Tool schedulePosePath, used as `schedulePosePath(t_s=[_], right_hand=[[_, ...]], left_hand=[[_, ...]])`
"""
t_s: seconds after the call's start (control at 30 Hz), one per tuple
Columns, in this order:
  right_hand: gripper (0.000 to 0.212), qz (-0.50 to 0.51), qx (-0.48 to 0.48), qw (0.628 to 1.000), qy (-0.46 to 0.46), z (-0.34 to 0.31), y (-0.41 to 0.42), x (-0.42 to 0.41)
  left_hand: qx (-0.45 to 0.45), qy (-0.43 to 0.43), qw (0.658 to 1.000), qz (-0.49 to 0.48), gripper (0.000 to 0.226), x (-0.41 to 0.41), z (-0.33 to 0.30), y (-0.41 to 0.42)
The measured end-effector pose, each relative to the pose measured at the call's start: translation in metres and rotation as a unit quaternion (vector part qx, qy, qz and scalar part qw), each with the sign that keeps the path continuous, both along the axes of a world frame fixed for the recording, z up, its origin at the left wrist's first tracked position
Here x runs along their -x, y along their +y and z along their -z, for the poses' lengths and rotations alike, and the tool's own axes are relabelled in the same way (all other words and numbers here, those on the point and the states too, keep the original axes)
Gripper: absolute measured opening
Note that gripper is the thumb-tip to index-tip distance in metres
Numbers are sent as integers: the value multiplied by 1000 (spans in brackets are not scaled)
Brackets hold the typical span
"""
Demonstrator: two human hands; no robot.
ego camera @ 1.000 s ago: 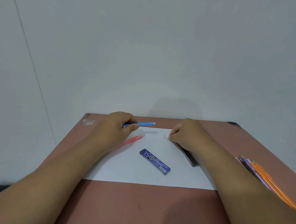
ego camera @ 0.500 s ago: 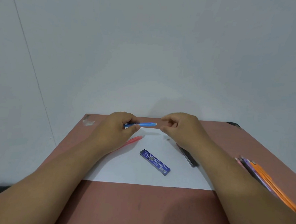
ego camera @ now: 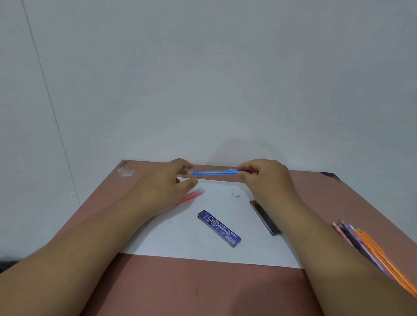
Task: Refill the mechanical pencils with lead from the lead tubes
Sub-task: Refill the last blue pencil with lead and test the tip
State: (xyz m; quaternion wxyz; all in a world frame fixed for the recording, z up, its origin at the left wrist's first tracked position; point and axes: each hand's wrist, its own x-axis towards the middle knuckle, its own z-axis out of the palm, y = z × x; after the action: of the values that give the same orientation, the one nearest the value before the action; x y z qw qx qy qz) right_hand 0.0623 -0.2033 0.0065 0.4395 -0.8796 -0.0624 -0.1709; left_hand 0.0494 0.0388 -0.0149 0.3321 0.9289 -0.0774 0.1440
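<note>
The right hand (ego camera: 262, 176) pinches one end of the blue mechanical pencil (ego camera: 215, 172) between its curled fingers and thumb and holds it almost level above the far edge of the white paper (ego camera: 197, 251). The left hand (ego camera: 170, 180) is at the other end of the pencil; its fingers are loosely apart, and I cannot tell if they touch the tip or only stand beside it. The blue lead tube (ego camera: 219, 228) lies flat in the middle of the paper, and a black lead tube (ego camera: 264, 217) lies near the right forearm. A red pencil (ego camera: 192, 196) lies partly under the left hand, and more pencils (ego camera: 367, 248) wait in a heap at the right edge of the table (ego camera: 195, 297). To do this step well, I think one hand should keep the barrel firm and level, so the thin lead does not bend or break. A small white piece (ego camera: 235, 195) on the paper may be the cap, but it is too small to be sure.
</note>
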Motion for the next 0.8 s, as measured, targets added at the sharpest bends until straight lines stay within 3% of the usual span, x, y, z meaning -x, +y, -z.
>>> schedulePosePath(t_s=[0.23,0.43,0.6,0.8], right_hand=[[15,13,26,998,57,10,-6,-8],[17,5,113,990,84,14,-6,-12],[19,2,124,988,96,16,-6,-14],[19,16,121,990,71,6,-7,-6]], left_hand=[[-19,13,1000,-3,38,1,0,2],[-24,9,1000,3,30,0,1,2],[-26,8,1000,-1,10,0,0,2],[-22,20,1000,-5,9,2,-1,2]])
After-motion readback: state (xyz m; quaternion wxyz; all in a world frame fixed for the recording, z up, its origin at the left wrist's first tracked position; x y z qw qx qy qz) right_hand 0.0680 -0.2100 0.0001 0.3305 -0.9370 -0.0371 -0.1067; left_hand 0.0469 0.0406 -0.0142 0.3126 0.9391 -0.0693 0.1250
